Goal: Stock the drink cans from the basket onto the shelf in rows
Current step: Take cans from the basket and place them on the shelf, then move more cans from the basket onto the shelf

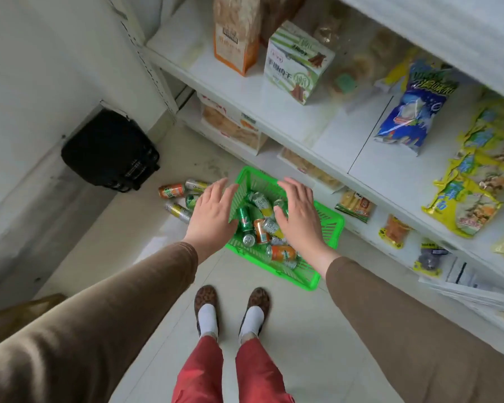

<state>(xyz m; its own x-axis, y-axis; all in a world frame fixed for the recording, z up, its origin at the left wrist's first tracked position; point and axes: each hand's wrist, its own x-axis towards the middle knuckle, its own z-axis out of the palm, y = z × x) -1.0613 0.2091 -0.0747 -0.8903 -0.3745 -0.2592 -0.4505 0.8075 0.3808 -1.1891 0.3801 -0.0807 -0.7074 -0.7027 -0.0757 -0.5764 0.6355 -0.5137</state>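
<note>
A green plastic basket [328, 225] stands on the floor in front of the shelf and holds several drink cans [259, 228] in green, orange and silver-yellow. My left hand [213, 213] hovers over the basket's left rim with straight fingers and holds nothing. My right hand [300, 216] is spread flat above the cans inside the basket, also holding nothing. Several more cans [173, 191] lie on the floor to the left of the basket. The white shelf [274, 112] runs along the right.
The shelf boards carry snack boxes [296, 64], a blue bag [413, 112] and yellow packets [477, 181]. A black case [111, 149] leans in the left corner. My feet [233, 312] stand on the tiled floor just behind the basket.
</note>
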